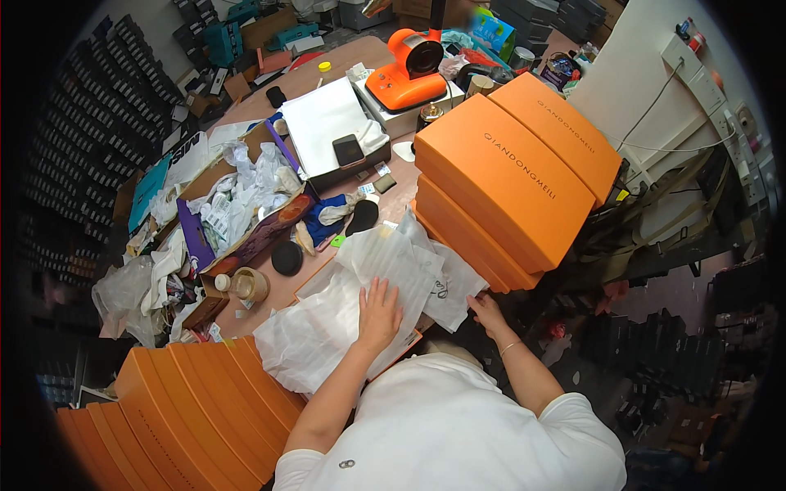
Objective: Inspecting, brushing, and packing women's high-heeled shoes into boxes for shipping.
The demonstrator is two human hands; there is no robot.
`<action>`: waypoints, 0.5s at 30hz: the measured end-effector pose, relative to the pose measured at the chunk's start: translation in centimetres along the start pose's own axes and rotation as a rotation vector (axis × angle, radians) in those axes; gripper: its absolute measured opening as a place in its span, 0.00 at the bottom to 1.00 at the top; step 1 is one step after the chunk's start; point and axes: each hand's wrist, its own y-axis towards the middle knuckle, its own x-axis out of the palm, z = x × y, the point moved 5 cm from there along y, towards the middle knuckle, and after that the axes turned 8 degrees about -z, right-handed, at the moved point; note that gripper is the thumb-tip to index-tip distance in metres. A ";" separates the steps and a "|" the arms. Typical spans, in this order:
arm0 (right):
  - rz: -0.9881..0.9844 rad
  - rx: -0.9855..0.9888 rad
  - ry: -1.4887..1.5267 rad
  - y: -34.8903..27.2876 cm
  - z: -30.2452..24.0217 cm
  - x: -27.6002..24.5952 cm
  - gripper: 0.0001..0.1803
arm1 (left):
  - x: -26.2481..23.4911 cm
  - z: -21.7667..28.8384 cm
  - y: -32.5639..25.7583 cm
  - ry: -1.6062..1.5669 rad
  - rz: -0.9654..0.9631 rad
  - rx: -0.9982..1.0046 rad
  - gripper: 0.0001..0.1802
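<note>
White tissue paper (327, 299) is spread over an open box whose orange edge (403, 352) shows in front of me. My left hand (380, 315) lies flat on the paper, fingers stretched out. At the paper's right side my right hand (490, 316) pinches the edge of a sheet with dark script lettering (446, 286). This sheet hangs over toward the table's front edge. Whatever lies under the paper is hidden.
Orange lidded boxes (508, 155) are stacked at the right, with more orange boxes (205, 401) at the lower left. Behind stand a purple carton (192, 237) of crumpled paper, a jar (250, 284), a black round pad (286, 258), white sheets (327, 123) and an orange device (405, 78).
</note>
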 end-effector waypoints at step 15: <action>-0.030 -0.979 -0.503 -7.5 -23.8 9.1 0.10 | 5.1 -0.8 1.2 0.203 -0.326 0.088 0.20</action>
